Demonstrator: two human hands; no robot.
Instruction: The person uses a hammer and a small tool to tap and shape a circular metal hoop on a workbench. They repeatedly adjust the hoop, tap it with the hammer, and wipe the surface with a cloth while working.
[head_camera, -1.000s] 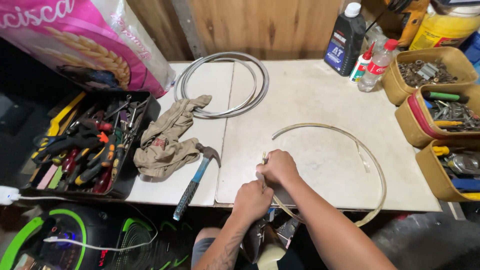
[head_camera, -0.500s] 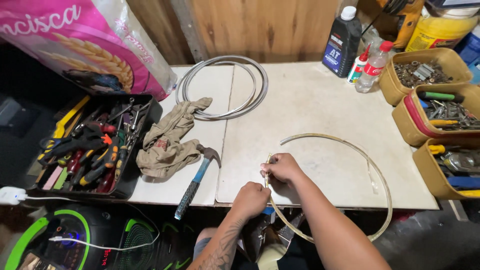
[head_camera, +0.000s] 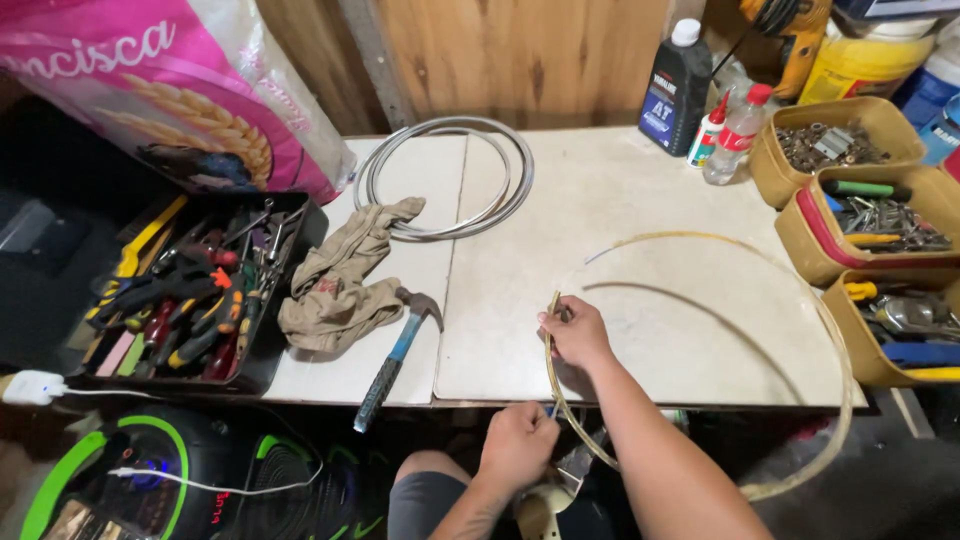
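While the right hand (head_camera: 578, 335) rested at the near edge of the white desk (head_camera: 650, 200), its fingers were pinched closed around the upright end of a thin yellowish hoop strip (head_camera: 838, 340). That strip curved away over the desk top, swept past the right-hand edge, and looped back below the desk towards the person's lap. The left hand (head_camera: 517, 445) sat lower, just below the desk edge, curled into a closed grip on the strip's lower run; something small and blue showed at its fingers, too hidden to name. Both hands were near each other, one above the other, joined by the short stretch of strip between them.

Left of the hands lay a claw hammer (head_camera: 395, 355) with a blue-and-black handle hanging over the desk edge, its head touching a crumpled tan rag (head_camera: 345, 275). Behind the rag, a coil of grey cable (head_camera: 445, 175) lay flat. A black tray of hand tools (head_camera: 185, 295) stood beside the desk on the left, under a pink sack (head_camera: 170, 90). At the far right corner stood a black oil bottle (head_camera: 677, 90) and a clear bottle with a red cap (head_camera: 738, 135). Three yellow bins (head_camera: 815, 150) of hardware lined the right side.
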